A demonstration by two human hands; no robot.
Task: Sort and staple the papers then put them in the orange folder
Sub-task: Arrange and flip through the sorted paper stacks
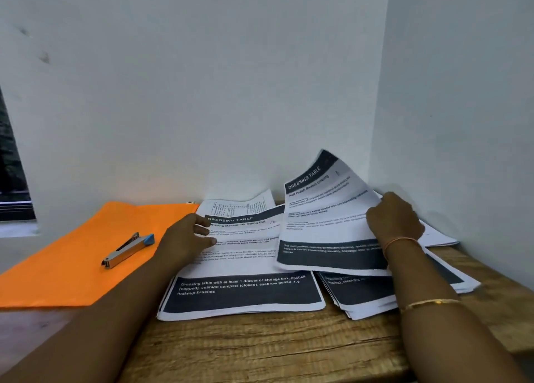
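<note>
An orange folder (86, 255) lies flat at the left of the wooden table (274, 348), with a silver stapler (127, 250) with a blue tip on top of it. A stack of printed papers (245, 293) headed "Dressing Table" lies in the middle; my left hand (187, 238) rests on its left edge with fingers extended. My right hand (394, 218) grips the right edge of one printed sheet (323, 215) and holds it lifted and tilted over a second, fanned pile of papers (364, 299) at the right.
White walls meet in a corner close behind the papers. A dark window opening (11, 180) is at the far left. More sheets (439, 235) spread toward the right wall. Bare wood shows along the table's front edge.
</note>
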